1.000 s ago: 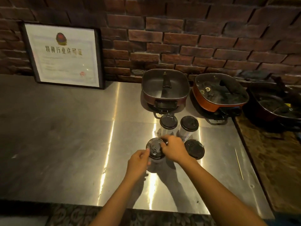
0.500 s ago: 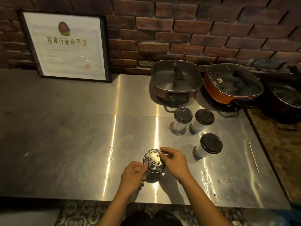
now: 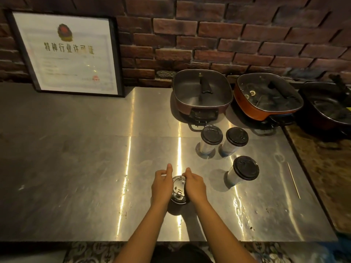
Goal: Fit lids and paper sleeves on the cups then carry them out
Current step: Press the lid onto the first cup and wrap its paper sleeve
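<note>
A clear cup with a black lid (image 3: 179, 189) stands on the steel counter (image 3: 76, 177) near its front edge. My left hand (image 3: 161, 186) presses on the lid's left side and my right hand (image 3: 195, 186) on its right side, fingers curled over the rim. Three more clear cups with black lids stand to the right: one at the back left (image 3: 210, 138), one at the back right (image 3: 236, 139) and one nearer (image 3: 245, 168). None of the cups in view wears a paper sleeve.
Two square electric pans (image 3: 202, 92) (image 3: 266, 95) and a dark third one (image 3: 330, 109) line the brick wall. A framed certificate (image 3: 66, 54) leans at the back left. A thin wooden skewer (image 3: 293, 180) lies at the right, by a brown stone surface (image 3: 326, 171).
The cup and both hands have come closer to the counter's front edge, away from the other three cups. Both hands now clamp the lid from either side.
</note>
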`<action>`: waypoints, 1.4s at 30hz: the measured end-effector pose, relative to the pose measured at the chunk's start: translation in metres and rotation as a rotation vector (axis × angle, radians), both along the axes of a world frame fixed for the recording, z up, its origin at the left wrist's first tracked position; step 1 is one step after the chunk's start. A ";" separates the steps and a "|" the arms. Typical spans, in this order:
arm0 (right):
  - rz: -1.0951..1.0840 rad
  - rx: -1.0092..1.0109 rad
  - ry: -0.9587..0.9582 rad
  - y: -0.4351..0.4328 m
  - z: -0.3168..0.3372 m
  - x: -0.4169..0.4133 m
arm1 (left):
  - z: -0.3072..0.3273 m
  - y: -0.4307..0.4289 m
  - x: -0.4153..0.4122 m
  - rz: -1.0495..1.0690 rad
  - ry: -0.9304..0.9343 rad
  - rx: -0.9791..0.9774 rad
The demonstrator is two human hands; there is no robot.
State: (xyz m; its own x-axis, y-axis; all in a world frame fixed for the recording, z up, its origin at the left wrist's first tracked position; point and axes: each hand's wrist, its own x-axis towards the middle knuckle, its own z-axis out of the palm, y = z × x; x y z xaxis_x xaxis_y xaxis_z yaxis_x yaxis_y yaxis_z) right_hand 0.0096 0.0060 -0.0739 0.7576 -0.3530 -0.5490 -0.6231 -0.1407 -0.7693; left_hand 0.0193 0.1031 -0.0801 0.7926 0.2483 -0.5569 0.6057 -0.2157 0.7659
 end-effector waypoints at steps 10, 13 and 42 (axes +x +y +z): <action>-0.061 -0.037 0.083 0.007 -0.014 0.007 | -0.029 -0.009 0.006 0.001 -0.019 0.158; -0.059 -0.035 0.080 0.009 -0.010 0.007 | -0.030 -0.011 0.007 -0.006 -0.008 0.166; 0.176 -0.095 0.033 -0.007 -0.014 0.012 | -0.015 -0.031 -0.009 0.060 -0.030 0.103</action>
State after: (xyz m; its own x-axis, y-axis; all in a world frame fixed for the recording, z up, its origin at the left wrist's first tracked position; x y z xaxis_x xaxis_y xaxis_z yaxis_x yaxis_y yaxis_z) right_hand 0.0215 -0.0009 -0.0874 0.7942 -0.2676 -0.5456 -0.6074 -0.3207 -0.7268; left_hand 0.0106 0.0724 -0.0946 0.7907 0.3501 -0.5022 0.5968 -0.2581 0.7597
